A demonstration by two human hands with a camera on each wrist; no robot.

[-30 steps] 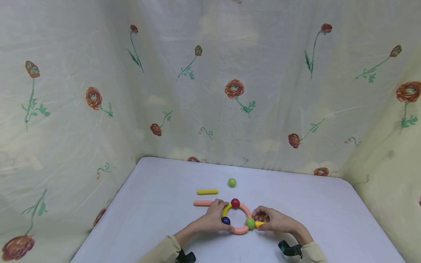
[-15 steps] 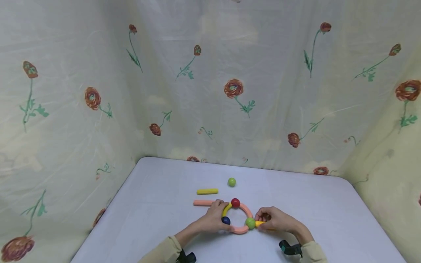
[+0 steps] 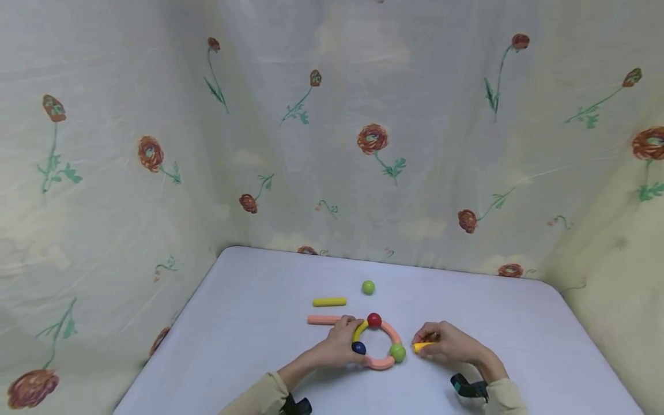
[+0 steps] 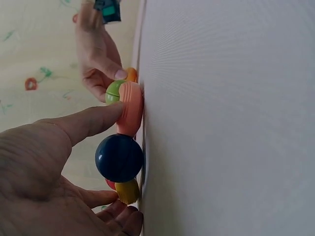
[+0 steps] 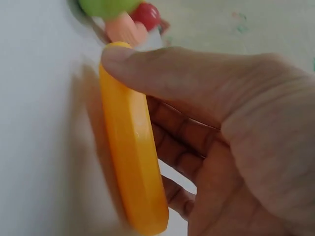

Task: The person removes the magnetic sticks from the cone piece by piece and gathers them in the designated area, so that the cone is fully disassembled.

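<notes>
Wears beige sleeves, w/ a dark wrist camera at each wrist. In the L hand, has a fairly wide hold on the near L side of a ring of curved pieces & balls: thumb on the near pink curve, fingertips on the yellow curve, dark blue ball btwn. In the R hand, pinches an orange stick close to one end, w/ thumb on top & fingers folded behind; just R of the ring, apart from it (can't tell if touching the white tabletop or held off it). Going round from the blue: near pink curve, green ball at R, far pink curve, red ball at the far side, then yellow curve back to blue. Beyond the L hand, a straight pink stick, R end hidden; a bit farther, a yellow stick lying roughly parallel. Farthest on the table, R of that stick, a lone lime-green ball. Behind the far edge, pale floral cloth w/ orange-red blooms & green stems.
</notes>
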